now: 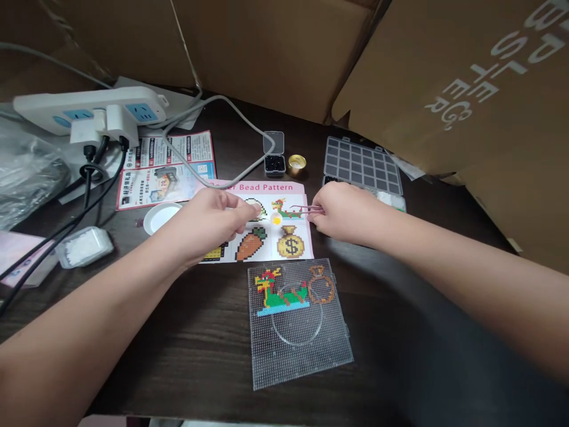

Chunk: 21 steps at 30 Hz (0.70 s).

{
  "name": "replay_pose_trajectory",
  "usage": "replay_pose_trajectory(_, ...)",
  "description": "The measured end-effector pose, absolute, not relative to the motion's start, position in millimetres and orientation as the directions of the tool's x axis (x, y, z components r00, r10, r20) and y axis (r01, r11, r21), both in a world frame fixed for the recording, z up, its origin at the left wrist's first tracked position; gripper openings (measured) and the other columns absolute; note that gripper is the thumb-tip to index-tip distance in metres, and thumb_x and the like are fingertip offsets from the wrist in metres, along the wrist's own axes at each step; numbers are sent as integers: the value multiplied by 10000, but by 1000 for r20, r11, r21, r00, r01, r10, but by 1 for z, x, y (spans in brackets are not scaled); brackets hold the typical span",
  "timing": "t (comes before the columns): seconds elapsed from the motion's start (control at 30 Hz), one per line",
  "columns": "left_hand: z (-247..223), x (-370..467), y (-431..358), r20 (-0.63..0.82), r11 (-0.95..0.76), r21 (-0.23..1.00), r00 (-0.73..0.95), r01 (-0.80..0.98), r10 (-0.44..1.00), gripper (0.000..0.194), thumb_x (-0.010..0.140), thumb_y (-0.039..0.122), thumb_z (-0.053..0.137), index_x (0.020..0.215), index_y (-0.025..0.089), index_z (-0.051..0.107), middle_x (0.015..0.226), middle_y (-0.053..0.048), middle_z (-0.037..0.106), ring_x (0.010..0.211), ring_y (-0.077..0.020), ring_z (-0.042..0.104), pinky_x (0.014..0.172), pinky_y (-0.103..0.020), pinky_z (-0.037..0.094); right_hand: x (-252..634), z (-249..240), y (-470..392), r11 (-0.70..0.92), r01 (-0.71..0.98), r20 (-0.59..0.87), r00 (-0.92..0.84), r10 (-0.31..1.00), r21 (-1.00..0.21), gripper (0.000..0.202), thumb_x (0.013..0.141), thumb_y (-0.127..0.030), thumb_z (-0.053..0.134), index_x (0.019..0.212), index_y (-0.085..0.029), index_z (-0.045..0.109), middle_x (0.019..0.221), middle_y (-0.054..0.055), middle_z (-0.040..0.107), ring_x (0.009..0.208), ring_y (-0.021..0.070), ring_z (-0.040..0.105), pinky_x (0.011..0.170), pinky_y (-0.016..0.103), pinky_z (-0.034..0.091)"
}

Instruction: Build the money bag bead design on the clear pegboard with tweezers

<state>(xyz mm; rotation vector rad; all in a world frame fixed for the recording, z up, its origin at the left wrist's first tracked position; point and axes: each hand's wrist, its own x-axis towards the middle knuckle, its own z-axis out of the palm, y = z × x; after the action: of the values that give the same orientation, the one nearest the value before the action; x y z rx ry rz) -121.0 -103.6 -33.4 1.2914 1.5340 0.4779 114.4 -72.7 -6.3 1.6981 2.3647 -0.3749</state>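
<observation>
My left hand (pixel 217 219) pinches a small white spoon (pixel 276 219) with yellow beads in its bowl, over the bead pattern sheet (pixel 267 187). In my right hand (pixel 340 207) is a pair of tweezers (pixel 306 209), tips pointing left above the sheet's dragon picture. Nearer to me lies a clear pegboard (pixel 302 362). On it are a dragon boat made of beads (pixel 282 293) and a brown bead outline of a money bag (pixel 320 286). The tweezer tips are apart from the spoon. My right hand partly hides the bead box behind it.
Behind the sheet stand an open small box of black beads (pixel 274 165) and a gold tin (pixel 297 165). A compartment box's lid (pixel 362 166) is at the right. Left are a white dish (pixel 160 218), a box of white beads (pixel 84 247), a power strip (pixel 48 107) and loose cables.
</observation>
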Motion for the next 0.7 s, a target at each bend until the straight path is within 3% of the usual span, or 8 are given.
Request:
replay_pose_trajectory(0.13,-34,-119,-105,-431,315,813,142,489,891,396,796,526,627,611,185,543,501,19,429,460,-87,317,473,-273,227,116,-4,-78,299,927,-219,-348,912,-228,205,767,-251,608,586,-170,554,526,19,478,499,106,368,464,279,255)
replay_pose_trajectory(0.23,-32,-112,-109,-445,320,806,152,498,882,383,793,520,625,625,181,563,497,19,456,445,-82,324,460,-268,213,114,-3,-88,270,845,-106,-355,929,-461,228,771,-258,617,569,-167,561,506,-17,401,489,85,322,444,265,242)
replay_pose_trajectory(0.37,-28,-102,-115,-463,333,828,215,451,860,344,802,422,621,588,168,530,484,29,459,426,-66,307,451,-256,196,107,-8,-106,247,659,-77,-423,903,-710,121,766,-224,600,673,-156,636,581,-19,483,541,89,409,485,247,318)
replay_pose_trajectory(0.6,-30,-97,-119,-460,340,863,299,375,836,355,810,400,612,564,170,501,469,27,458,438,-72,346,475,-252,240,109,-13,-118,168,580,-85,-382,920,-797,169,779,-247,640,642,-153,604,555,-31,458,529,84,402,482,239,297)
replay_pose_trajectory(0.7,-31,-98,-120,-453,310,850,291,425,843,371,803,436,617,564,171,517,480,13,489,453,-82,366,487,-259,263,123,-14,-128,95,518,-98,-334,938,-850,168,856,-330,619,790,-178,592,615,-24,505,543,93,411,489,241,309)
